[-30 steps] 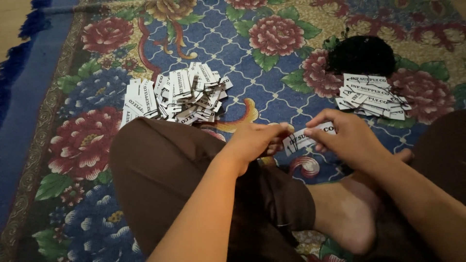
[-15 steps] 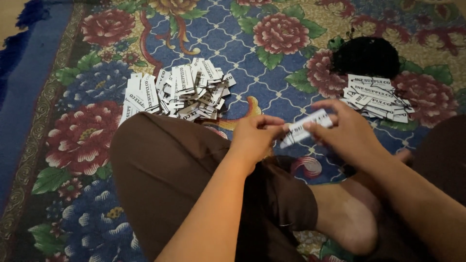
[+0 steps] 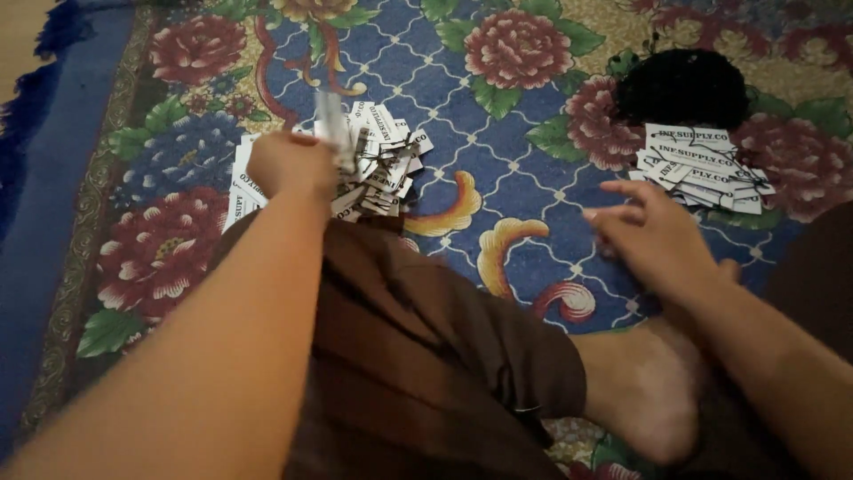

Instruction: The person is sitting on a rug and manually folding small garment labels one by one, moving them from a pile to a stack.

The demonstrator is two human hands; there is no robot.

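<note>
Head view: floral carpet [image 3: 533, 191] underfoot, blue-bordered

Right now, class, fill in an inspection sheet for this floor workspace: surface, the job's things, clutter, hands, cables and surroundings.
Surface: floral carpet, blue middle with red flowers.
Job's things: loose heap of white tags on the left; neater tag stack on the right.
Clutter: black bundle behind the right stack.
Hands: left hand over the heap, holding one blurred tag; right hand open, holding nothing.
Cables: nothing seen.
Surroundings: bare floor at the top left corner.
</note>
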